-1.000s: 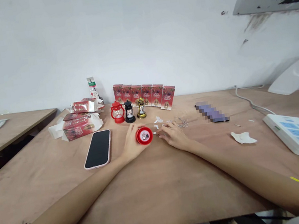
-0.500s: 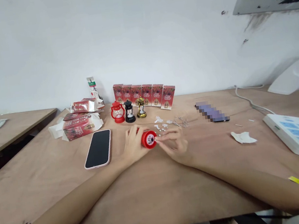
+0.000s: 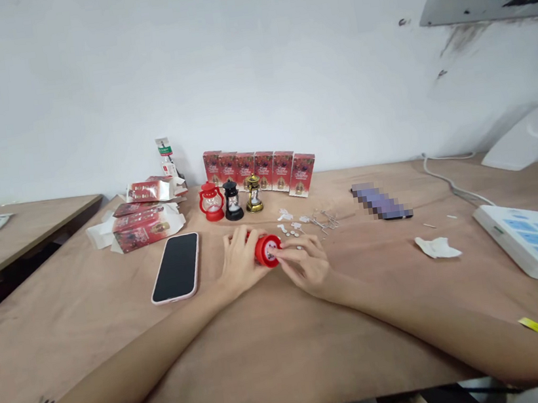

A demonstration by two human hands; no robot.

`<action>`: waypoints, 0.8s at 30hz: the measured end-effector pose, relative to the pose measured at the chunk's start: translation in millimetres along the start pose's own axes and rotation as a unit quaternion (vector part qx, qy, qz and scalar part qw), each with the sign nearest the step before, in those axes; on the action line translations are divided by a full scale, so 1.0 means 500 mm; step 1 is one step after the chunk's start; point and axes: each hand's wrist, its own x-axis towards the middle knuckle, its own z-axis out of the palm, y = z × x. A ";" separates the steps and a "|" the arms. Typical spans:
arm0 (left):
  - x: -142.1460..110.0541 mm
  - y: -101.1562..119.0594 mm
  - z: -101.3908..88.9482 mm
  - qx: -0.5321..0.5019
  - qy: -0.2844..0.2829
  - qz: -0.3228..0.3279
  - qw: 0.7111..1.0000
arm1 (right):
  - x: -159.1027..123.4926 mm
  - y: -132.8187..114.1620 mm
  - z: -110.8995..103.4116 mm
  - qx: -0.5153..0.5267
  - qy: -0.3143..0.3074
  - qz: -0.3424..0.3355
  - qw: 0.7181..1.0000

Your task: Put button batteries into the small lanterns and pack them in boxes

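My left hand (image 3: 238, 265) is wrapped round a small red lantern (image 3: 264, 251) lying on its side, its round base turned toward me. My right hand (image 3: 306, 264) meets the base from the right, thumb and fingertips pinched together against it; whatever they pinch is too small to name. Just beyond my hands lie several tiny white bits (image 3: 292, 229) and thin wire handles (image 3: 324, 220). Behind them three little lanterns stand upright in a row: red (image 3: 211, 202), black (image 3: 232, 200) and gold (image 3: 253, 193).
A phone (image 3: 176, 268) lies face up left of my hands. Opened red boxes (image 3: 146, 227) are piled at the left, a row of upright red boxes (image 3: 259, 168) at the back. A crumpled white scrap (image 3: 436, 247), a white device (image 3: 535, 242) and a cable (image 3: 447, 181) lie right.
The lantern has been tipped from base-up to lying on its side. My right hand left the small parts on the table and came back to pinch at the lantern's base.
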 end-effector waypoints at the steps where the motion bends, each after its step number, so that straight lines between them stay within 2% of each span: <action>1: 0.001 0.000 -0.001 -0.003 0.005 -0.017 1.000 | 0.002 -0.003 -0.001 -0.008 -0.017 -0.014 1.000; 4: 0.003 0.001 -0.004 -0.010 0.016 -0.058 0.998 | 0.005 -0.011 -0.005 -0.033 -0.065 -0.048 0.996; 8: 0.005 0.003 -0.009 -0.011 0.018 -0.078 0.997 | 0.003 -0.015 -0.006 -0.073 -0.092 -0.088 0.989; 11: 0.005 0.003 -0.008 -0.025 0.033 -0.088 0.995 | 0.002 -0.015 -0.006 -0.077 -0.107 -0.081 0.988; 13: 0.006 0.003 -0.005 -0.052 0.048 -0.090 0.993 | 0.001 -0.011 -0.005 -0.055 -0.105 -0.041 0.992; 15: 0.008 0.002 -0.002 -0.086 0.067 -0.096 0.989 | -0.002 0.001 -0.003 -0.034 -0.077 0.014 0.996; 18: 0.011 0.000 0.001 -0.125 0.100 -0.119 0.980 | -0.014 0.042 0.003 -0.062 -0.059 0.099 0.991; 22: 0.013 -0.003 0.000 -0.147 0.100 -0.121 0.976 | -0.032 0.113 0.009 -0.139 -0.187 0.231 0.945; 24: 0.012 -0.003 -0.001 -0.148 0.090 -0.111 0.979 | -0.039 0.142 0.008 -0.155 -0.232 0.272 0.921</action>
